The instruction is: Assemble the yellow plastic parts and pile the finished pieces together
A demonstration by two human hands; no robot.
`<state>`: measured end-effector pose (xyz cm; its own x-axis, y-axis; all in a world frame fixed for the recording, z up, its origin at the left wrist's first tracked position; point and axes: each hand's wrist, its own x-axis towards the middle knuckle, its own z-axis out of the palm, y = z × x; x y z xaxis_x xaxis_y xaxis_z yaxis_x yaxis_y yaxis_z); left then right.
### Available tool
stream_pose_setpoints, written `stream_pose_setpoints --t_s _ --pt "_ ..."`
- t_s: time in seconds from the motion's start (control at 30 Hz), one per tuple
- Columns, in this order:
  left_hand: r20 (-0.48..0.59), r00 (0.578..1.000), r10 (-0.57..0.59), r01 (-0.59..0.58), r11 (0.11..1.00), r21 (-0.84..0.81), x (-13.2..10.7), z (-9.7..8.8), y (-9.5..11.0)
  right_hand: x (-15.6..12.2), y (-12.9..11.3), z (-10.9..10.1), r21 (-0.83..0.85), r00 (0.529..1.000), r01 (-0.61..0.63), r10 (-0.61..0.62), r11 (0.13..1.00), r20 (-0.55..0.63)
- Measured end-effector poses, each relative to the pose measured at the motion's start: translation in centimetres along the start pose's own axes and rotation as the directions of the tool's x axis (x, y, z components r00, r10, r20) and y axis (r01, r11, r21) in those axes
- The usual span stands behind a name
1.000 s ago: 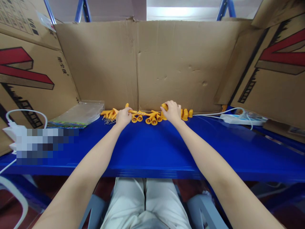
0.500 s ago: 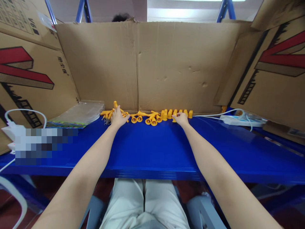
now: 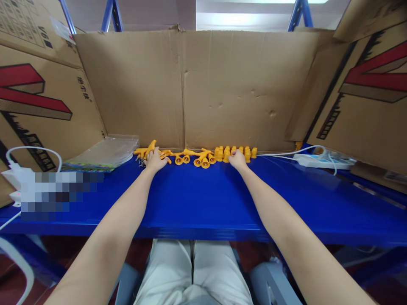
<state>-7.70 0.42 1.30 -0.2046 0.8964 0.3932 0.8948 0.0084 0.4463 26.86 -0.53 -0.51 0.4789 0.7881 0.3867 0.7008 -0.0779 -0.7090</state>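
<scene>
A line of small orange plastic parts lies along the far edge of the blue table (image 3: 203,199), against the cardboard wall. On the left are long branched orange pieces (image 3: 141,150) with small metal chains. In the middle are bell-shaped orange pieces (image 3: 202,160), and on the right a row of short orange caps (image 3: 246,152). My left hand (image 3: 154,161) rests among the long pieces, fingers closed round one that sticks up to the left. My right hand (image 3: 238,159) is at the row of caps, fingers curled and pinching one.
Cardboard sheets (image 3: 222,84) wall the table at the back and on both sides. A stack of clear plastic bags (image 3: 104,151) lies at the back left. A white power strip (image 3: 319,159) with cables sits at the right, a white plug and cable (image 3: 15,173) at the left.
My left hand has slid left from the middle pieces to the long pieces and lowered the one it holds. My right hand has moved right, uncovering the caps, then a little back left.
</scene>
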Motion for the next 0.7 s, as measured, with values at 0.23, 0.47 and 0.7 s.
stream_pose_setpoints --t_s 0.23,0.47,0.7 --pt "0.035 0.999 0.017 -0.018 0.999 0.029 0.3 0.5 -0.5 -1.5 -1.6 -0.4 -0.12 0.987 0.154 -0.158 0.981 -0.031" --pt "0.081 0.997 -0.017 0.014 0.999 0.035 1.0 0.8 -0.9 -3.0 -3.1 -0.9 -0.228 0.953 0.301 -0.294 0.926 0.067" --pt "0.065 0.995 0.071 -0.075 0.996 0.051 0.3 0.8 -1.1 -4.1 -4.5 -1.2 -0.291 0.925 0.38 -0.366 0.878 0.106"
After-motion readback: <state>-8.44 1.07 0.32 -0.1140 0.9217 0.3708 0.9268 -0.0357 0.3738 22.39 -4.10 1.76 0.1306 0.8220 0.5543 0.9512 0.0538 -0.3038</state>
